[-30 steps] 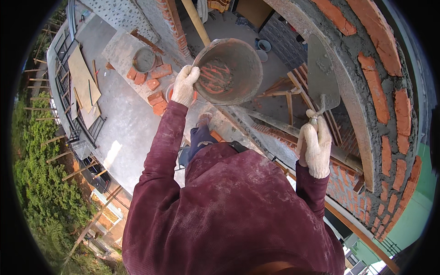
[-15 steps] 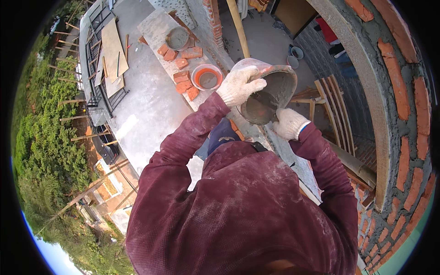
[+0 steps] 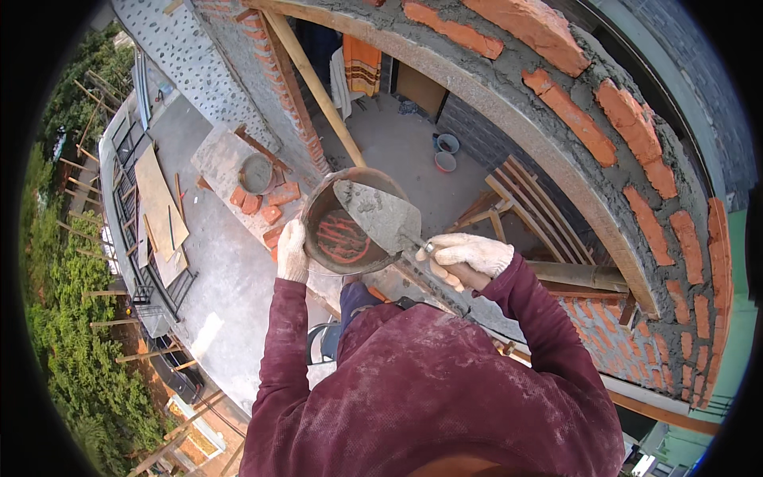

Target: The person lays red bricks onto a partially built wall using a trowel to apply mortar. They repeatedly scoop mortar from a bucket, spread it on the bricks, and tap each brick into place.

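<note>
My gloved left hand (image 3: 293,248) grips the left rim of a grey mortar bucket (image 3: 337,265), whose reddish inside has streaks of mortar. In my gloved right hand (image 3: 466,256) is a trowel (image 3: 373,211) held by its handle, its broad blade lying tilted across the top of the bucket with wet mortar on it. Part of the bucket's inside is hidden under the blade.
A curved wall of bricks (image 3: 577,117) in wet mortar rises at right above a wooden pallet-like frame (image 3: 540,211). A leaning pole (image 3: 316,87) stands beyond the bucket. Down left, loose bricks (image 3: 284,194) and a bucket (image 3: 256,175) sit on a board (image 3: 215,157); a railing edge (image 3: 125,222) borders trees.
Half a second ago the bucket was tipped with my right hand low inside it. Now it is more upright and the trowel blade is raised over it. The view has shifted toward the brick wall.
</note>
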{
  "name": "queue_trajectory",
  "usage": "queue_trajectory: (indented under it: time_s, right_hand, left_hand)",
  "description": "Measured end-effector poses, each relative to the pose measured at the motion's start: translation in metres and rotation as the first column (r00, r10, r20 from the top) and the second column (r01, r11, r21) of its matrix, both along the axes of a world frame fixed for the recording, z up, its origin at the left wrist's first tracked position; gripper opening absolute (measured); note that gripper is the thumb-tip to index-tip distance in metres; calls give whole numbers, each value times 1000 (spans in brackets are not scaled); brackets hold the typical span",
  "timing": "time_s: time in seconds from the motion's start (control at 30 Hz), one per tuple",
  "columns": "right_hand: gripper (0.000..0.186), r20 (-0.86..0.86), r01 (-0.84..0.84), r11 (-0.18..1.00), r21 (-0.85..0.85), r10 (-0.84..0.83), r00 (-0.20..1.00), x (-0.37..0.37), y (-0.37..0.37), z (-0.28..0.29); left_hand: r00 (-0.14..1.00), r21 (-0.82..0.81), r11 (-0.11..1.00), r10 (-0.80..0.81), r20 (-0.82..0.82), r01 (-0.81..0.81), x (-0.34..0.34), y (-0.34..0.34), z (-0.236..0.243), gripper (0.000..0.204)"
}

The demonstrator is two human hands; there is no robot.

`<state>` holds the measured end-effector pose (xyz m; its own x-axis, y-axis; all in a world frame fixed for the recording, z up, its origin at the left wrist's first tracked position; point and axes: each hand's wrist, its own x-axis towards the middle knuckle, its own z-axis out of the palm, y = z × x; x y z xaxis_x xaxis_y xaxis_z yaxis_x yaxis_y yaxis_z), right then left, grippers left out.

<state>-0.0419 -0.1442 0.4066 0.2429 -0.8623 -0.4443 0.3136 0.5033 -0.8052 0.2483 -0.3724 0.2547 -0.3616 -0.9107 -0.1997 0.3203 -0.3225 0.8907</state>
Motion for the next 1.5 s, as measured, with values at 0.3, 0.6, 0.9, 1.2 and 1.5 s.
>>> queue_trajectory:
  time_s: [0.3, 0.6, 0.9, 1.2, 1.5]
  right_hand:
    - [41, -551, -458, 867, -195, 289, 783, -8, -30, 82]
    - [53, -381, -617, 725, -307, 500, 777, -38, -21, 149]
    - [40, -259, 347, 801, -487, -512, 819, -133, 109, 132]
    - [27, -768, 20, 818, -575, -531, -356, -71, 50, 103]
    - [30, -778, 250, 810, -530, -347, -523, -54, 98, 90]
  left_hand:
    - [959, -156, 987, 74, 274, -32, 55, -24, -46, 22]
    - [940, 19, 968, 239, 244, -251, 78, -11, -43, 14]
    - [879, -91, 996, 61, 473, -21, 87, -28, -70, 28]
    - [922, -50, 999, 27, 386, -8, 46, -16, -57, 25]
    - [763, 255, 912, 89, 640, -320, 150, 58, -140, 45]
